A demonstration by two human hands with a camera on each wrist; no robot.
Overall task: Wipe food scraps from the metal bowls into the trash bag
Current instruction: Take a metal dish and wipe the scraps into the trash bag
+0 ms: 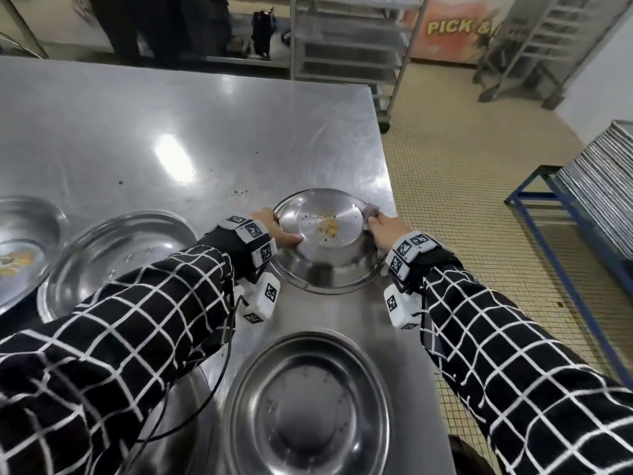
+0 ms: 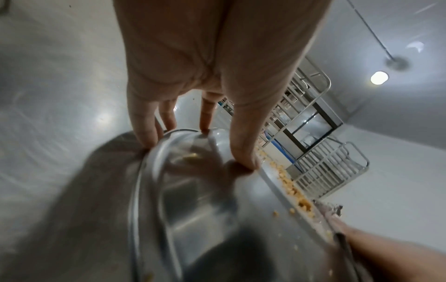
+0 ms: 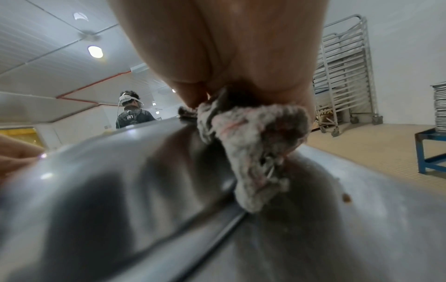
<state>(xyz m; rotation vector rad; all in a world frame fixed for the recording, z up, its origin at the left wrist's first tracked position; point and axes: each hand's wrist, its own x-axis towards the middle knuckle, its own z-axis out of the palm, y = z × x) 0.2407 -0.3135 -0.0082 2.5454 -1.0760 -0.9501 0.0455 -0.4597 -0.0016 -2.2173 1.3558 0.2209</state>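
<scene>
A metal bowl (image 1: 325, 265) sits near the right edge of the steel table (image 1: 171, 132), with yellow food scraps (image 1: 330, 228) on its bottom. My left hand (image 1: 274, 228) grips its left rim (image 2: 149, 167), thumb inside and fingers outside. My right hand (image 1: 387, 231) is at the right rim and holds a grey-pink cloth (image 1: 370, 214). In the right wrist view the cloth (image 3: 253, 145) hangs bunched from my fingers against the bowl's outer wall (image 3: 120, 190). No trash bag is in view.
Three other metal bowls stand on the table: one close to me (image 1: 308, 406), one at the left (image 1: 116, 255), and one with scraps at the far left (image 1: 20, 248). Tray racks (image 1: 346, 39) stand behind, stacked trays (image 1: 603, 193) on a blue stand right. Another person (image 3: 132, 112) stands beyond the table.
</scene>
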